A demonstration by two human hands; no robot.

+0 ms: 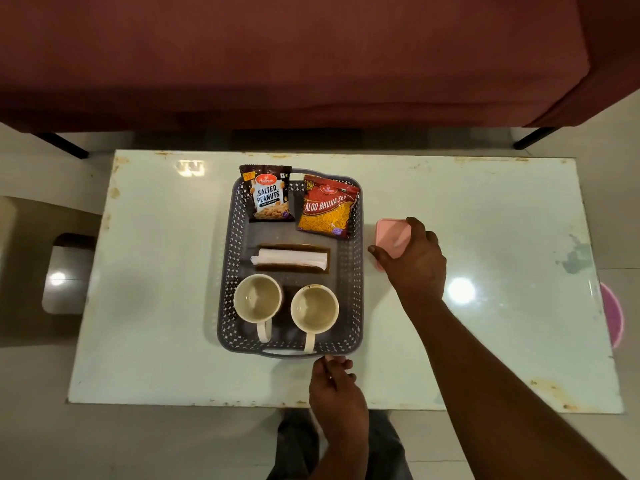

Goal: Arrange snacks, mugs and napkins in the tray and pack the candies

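Currently we are gripping the pink box from above with the right hand: fingers are curling over its far side, the thumb is reaching round its left side, and the palm is covering much of the lid. The box is sitting on the table, just beside the tray's right wall and outside it. The left hand is hovering at the tray's near handle, fingers loosely bent and holding nothing. We cannot tell whether the tips are touching the rim.

Inside the tray, peanuts and sev packet are leaning at the far end. Napkins are lying in a brown holder mid-tray, and the mugs are standing upright at the near end. No candies are showing; we are judging them to be inside the box, whose lid appears to be on.

Handling: we are expecting the box to be light, rigid, smooth plastic, and somewhat slippery. We are therefore judging a grasp across two opposite side walls, below the lid, safer than holding the lid alone. If the lid is only resting, lifting by it is risking a spill.
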